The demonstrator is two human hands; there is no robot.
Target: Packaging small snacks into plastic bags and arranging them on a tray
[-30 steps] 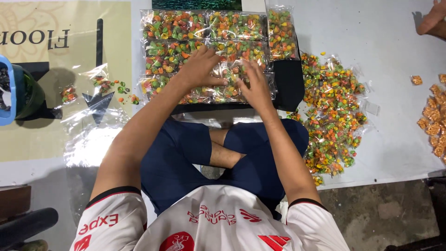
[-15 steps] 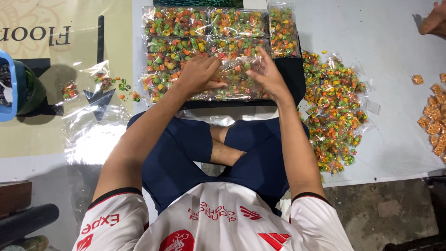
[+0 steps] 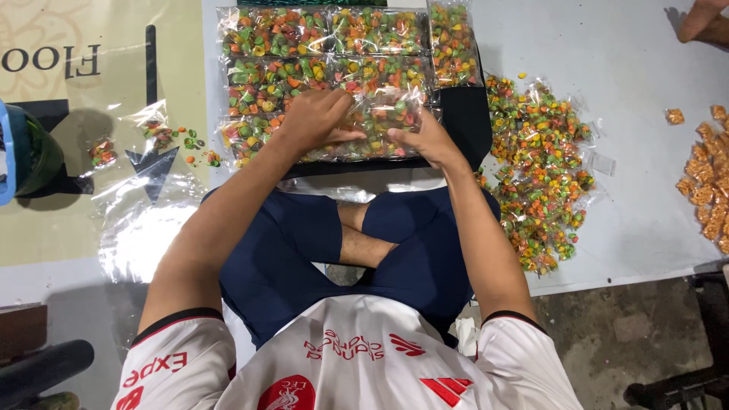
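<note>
Packet of mixed-colour snacks point(image 3: 380, 125), clear plastic, front row of a flat grid of like packets, on a black board point(image 3: 467, 125) set before crossed legs. Pinched at near edge between both hands: left hand point(image 3: 315, 121) over its left part, fingers curled down onto the plastic; right hand point(image 3: 425, 140) at its right corner, thumb and fingers closed on the film. Both grasping, not released.

Filled packets point(image 3: 326, 49), two further rows behind, lying edge to edge, contents orange, green, yellow and red; one narrower packet point(image 3: 453, 42) upright at right end of the back rows, touching its neighbours.

Loose heap of small snack packets point(image 3: 543, 175), same colours, just right of black board, spread on white sheet point(image 3: 623, 68).

Orange snack pieces point(image 3: 710, 182), separate lot at far right edge of white sheet, well apart from the heap.

Empty clear bags point(image 3: 144, 212), crumpled, left of the legs, on beige printed mat point(image 3: 91, 106); a few stray coloured pieces point(image 3: 190, 140) and two small partly filled bags near them.

Dark green round container with blue rim point(image 3: 23, 152), at far left edge, partly cut off.

Another person's hand point(image 3: 702, 19), top right corner, resting on white sheet, well apart from the packets; grip not discernible.

Bare concrete floor point(image 3: 607, 334), below white sheet at lower right.
</note>
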